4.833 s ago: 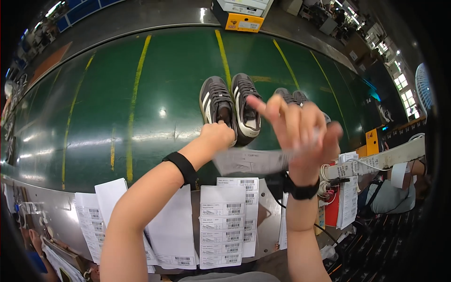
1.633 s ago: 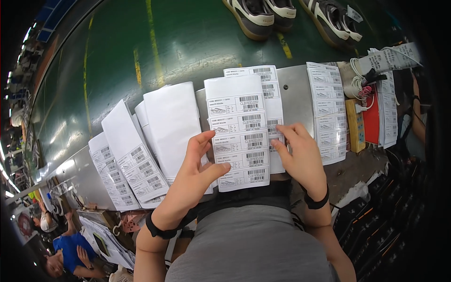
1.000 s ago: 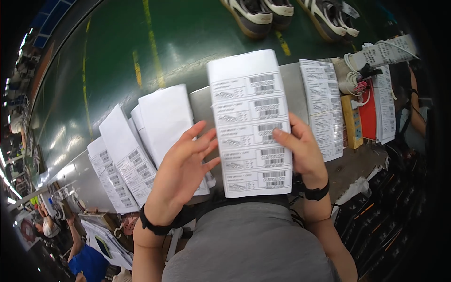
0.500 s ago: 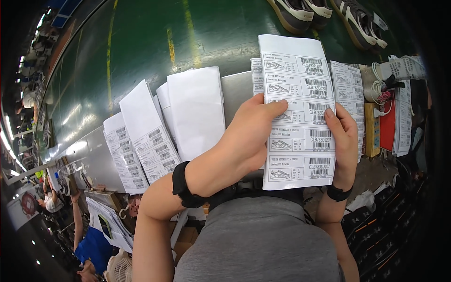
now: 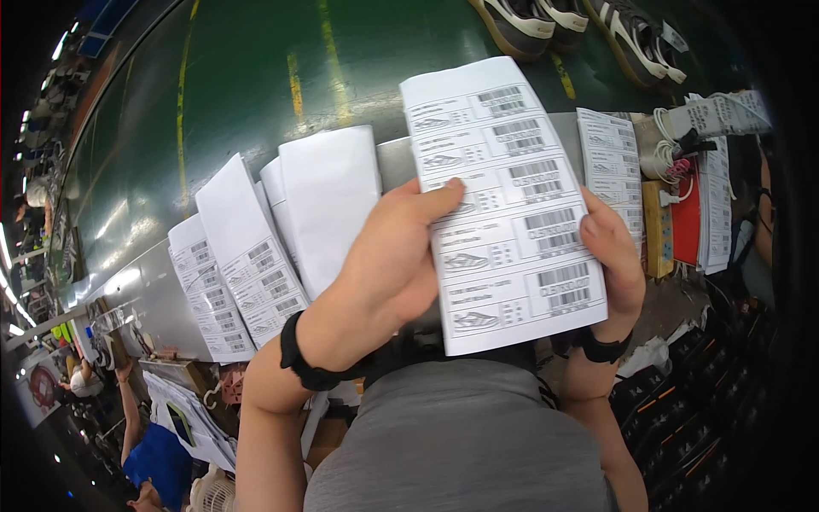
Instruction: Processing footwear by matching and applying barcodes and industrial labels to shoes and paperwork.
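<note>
Between my hands is a stack of label sheets (image 5: 505, 171), white, printed with shoe drawings and barcodes, tilted a little to the left. My left hand (image 5: 397, 243) grips its left edge, thumb lying on the printed face and the other fingers hidden behind. On the right edge, my right hand (image 5: 616, 252) holds it with fingers partly behind the sheets. Left of my left hand stands a blank-faced folded sheet stack (image 5: 328, 205). Farther left lean more label sheets (image 5: 247, 256) with printed lower halves. Another label sheet bundle (image 5: 610, 154) stands just beyond my right hand.
Shoes (image 5: 529, 26) stand on the green surface (image 5: 247, 77) at the far side. At right are a power strip (image 5: 657, 226), white cables (image 5: 661, 158) and a red folder (image 5: 687, 222). Dark boxes (image 5: 682, 410) lie lower right. A person in blue (image 5: 158, 461) is at lower left.
The held stack has shifted left and tilted counterclockwise, its upper end leaning left. Both hands moved left with it and keep their grip. The whole view has shifted slightly.
</note>
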The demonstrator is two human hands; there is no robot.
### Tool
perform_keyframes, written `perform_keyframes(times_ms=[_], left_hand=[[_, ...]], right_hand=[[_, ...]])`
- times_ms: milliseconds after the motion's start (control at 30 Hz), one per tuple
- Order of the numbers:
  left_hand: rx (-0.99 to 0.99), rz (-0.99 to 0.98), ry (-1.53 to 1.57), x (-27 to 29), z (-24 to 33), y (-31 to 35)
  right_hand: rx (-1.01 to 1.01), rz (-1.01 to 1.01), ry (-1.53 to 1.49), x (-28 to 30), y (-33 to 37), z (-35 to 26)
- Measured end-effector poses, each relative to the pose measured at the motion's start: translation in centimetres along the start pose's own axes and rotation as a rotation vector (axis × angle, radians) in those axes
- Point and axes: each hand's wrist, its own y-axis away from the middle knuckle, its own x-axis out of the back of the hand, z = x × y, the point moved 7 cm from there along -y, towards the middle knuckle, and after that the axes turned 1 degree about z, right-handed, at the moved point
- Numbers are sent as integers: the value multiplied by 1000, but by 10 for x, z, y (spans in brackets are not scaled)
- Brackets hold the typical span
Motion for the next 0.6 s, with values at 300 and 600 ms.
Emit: perform_keyframes(times_ms=[300,600], left_hand=[[5,-152,240,16,24,9],[-70,-83,213,16,38,23]], right_hand=[[-157,-190,-198,-39,-19,0],[-165,-228,-227,-60,-24,-6]])
